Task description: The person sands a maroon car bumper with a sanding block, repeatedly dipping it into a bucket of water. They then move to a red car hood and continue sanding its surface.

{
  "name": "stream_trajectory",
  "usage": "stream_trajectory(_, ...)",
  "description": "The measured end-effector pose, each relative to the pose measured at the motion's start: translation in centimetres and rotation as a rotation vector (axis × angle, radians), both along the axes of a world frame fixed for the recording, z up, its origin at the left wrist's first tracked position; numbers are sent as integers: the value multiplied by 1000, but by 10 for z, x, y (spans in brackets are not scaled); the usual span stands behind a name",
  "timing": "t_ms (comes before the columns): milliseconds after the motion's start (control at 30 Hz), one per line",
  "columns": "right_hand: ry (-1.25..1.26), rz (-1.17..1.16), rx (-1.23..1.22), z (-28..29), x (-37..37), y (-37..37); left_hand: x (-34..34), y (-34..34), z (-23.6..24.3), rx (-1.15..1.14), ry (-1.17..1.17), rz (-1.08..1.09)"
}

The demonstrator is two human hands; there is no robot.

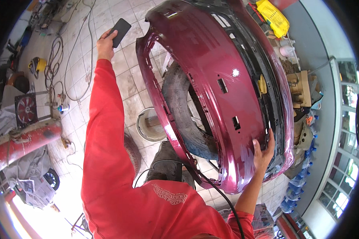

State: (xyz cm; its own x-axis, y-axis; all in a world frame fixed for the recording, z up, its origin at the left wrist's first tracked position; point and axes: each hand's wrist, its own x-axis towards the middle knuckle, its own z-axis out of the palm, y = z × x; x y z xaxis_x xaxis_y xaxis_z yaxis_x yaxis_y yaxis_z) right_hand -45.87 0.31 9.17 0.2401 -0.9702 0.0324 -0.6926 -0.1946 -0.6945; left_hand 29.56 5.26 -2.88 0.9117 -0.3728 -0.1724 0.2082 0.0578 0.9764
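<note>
A large glossy maroon car bumper (203, 59) stands in front of me, with rectangular cutouts in its face and black trim along its right side. Out at the upper left, my left hand (106, 42) is closed around a flat black phone (121, 32), well away from the bumper. My right hand (263, 153) rests against the lower right of the bumper, beside the black trim, its thumb and fingers apart. Some of its fingers are hard to make out. A small yellow piece (262, 84) sits on the trim above that hand.
Behind the bumper's opening lies a worn tyre (177, 99). A round bucket (143, 125) stands by my legs. Hoses (56, 59) coil on the tiled floor (129, 79) at left, near a fan (26, 108) and a red cylinder (32, 139). Blue-capped bottles (299, 181) line the right wall.
</note>
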Motion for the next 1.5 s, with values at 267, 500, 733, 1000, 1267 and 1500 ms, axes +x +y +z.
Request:
stream_trajectory(267, 342, 116, 6, -9, -82, 52, -35, -10, -57, 186, -187, -278)
stream_trajectory(500, 259, 118, 183, -3, -82, 46, -56, 14, -75, 473, -733, -514)
stream_trajectory(733, 222, 122, 233, 3, -77, 49, -188, 84, -55, 163, -896, -416)
stream_trajectory(1000, 449, 233, 41, 2, -72, 45, -407, 198, -17, 219, -999, -272)
stream_trajectory(1267, 602, 230, 40, 4, -74, 39, -649, 298, -37, 207, -989, -220)
stream_trajectory(1500, 461, 254, 162, 6, -84, 24, -732, 336, -44, 222, -1056, -323)
